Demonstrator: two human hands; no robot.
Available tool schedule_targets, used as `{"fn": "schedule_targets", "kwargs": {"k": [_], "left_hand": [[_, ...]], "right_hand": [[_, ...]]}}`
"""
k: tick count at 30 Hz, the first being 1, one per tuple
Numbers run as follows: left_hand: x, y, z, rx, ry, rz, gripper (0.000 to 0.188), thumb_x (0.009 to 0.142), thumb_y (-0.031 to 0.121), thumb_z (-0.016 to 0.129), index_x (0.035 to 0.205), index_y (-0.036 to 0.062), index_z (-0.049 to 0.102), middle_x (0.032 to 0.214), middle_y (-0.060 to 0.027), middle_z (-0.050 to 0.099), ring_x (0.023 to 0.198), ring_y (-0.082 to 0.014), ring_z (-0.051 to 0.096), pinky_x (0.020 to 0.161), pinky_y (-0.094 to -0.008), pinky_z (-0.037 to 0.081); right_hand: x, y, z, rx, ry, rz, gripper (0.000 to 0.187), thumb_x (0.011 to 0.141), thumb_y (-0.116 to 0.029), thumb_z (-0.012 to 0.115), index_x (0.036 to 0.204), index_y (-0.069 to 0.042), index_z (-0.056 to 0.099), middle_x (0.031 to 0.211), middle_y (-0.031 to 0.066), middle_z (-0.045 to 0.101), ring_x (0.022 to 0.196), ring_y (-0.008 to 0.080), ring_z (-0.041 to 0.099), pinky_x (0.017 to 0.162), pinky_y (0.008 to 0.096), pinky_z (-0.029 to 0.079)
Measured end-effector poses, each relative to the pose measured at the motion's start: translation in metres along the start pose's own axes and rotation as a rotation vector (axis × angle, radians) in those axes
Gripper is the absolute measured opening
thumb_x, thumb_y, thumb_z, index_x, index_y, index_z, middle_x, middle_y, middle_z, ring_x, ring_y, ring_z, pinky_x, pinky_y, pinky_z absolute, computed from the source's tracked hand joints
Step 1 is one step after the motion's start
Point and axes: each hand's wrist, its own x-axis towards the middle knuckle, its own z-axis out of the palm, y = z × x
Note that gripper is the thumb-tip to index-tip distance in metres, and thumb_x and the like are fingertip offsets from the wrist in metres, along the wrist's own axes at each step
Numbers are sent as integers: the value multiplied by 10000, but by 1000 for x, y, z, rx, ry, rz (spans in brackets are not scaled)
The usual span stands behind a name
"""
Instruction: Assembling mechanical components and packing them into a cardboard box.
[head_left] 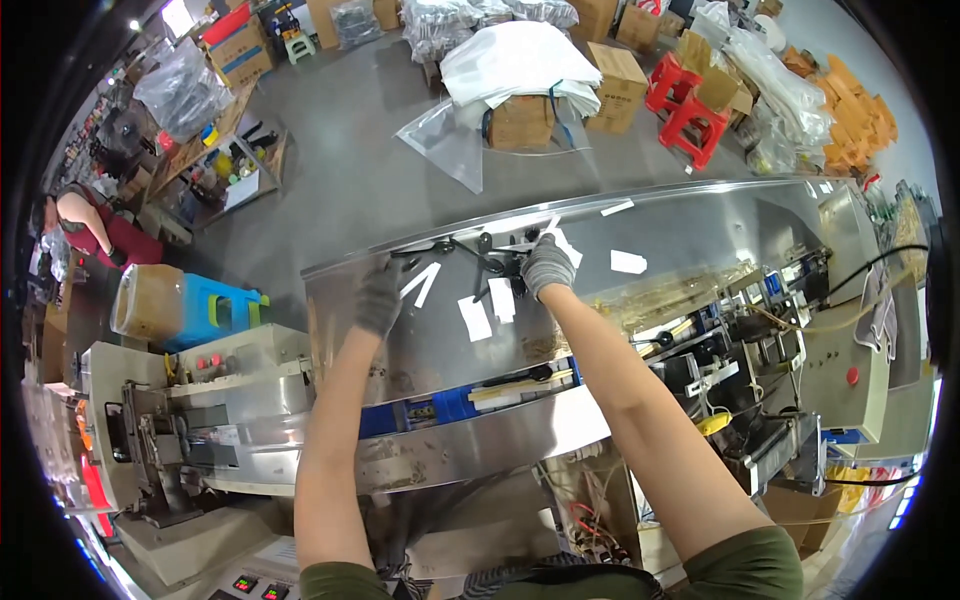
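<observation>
My left hand (378, 300), in a grey glove, is over the left part of a metal worktop (420, 350), its fingers smeared by motion. Close to its fingertips lie black spoon-like pieces (442, 248) and narrow white strips (426, 286). My right hand (548, 270), also gloved, bends its fingers down at a cluster of dark pieces (493, 264) in the middle. A white strip (553, 224) shows just beyond those fingertips; whether they grip it is unclear. White paper slips (475, 318) are spread between the hands, and another slip (628, 262) lies to the right.
A channel with blue compartments (455, 403) runs along the near side, holding pale sticks and black pieces. Machinery (775, 370) stands at right, a machine housing (240, 350) at left. Beyond the worktop are red stools (692, 130) and cartons (616, 85). Another person (105, 230) is at far left.
</observation>
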Motion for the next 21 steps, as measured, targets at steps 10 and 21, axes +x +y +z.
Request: {"fn": "schedule_targets", "kwargs": {"k": [10, 21], "left_hand": [[66, 28, 32, 54, -140, -354, 290, 776, 224, 562, 997, 38, 584, 1106, -160, 541, 1039, -327, 535, 830, -430, 477], [67, 45, 27, -108, -54, -207, 278, 779, 218, 558, 1022, 81, 568, 796, -182, 616, 754, -347, 606, 710, -441, 477]], "right_hand": [[16, 60, -21, 366, -188, -43, 197, 724, 39, 540, 900, -30, 595, 774, 166, 604, 656, 247, 606, 581, 326, 488], [67, 16, -26, -553, -158, -627, 242, 805, -131, 509, 1031, -139, 596, 1166, 132, 525, 913, 295, 590, 785, 363, 480]]}}
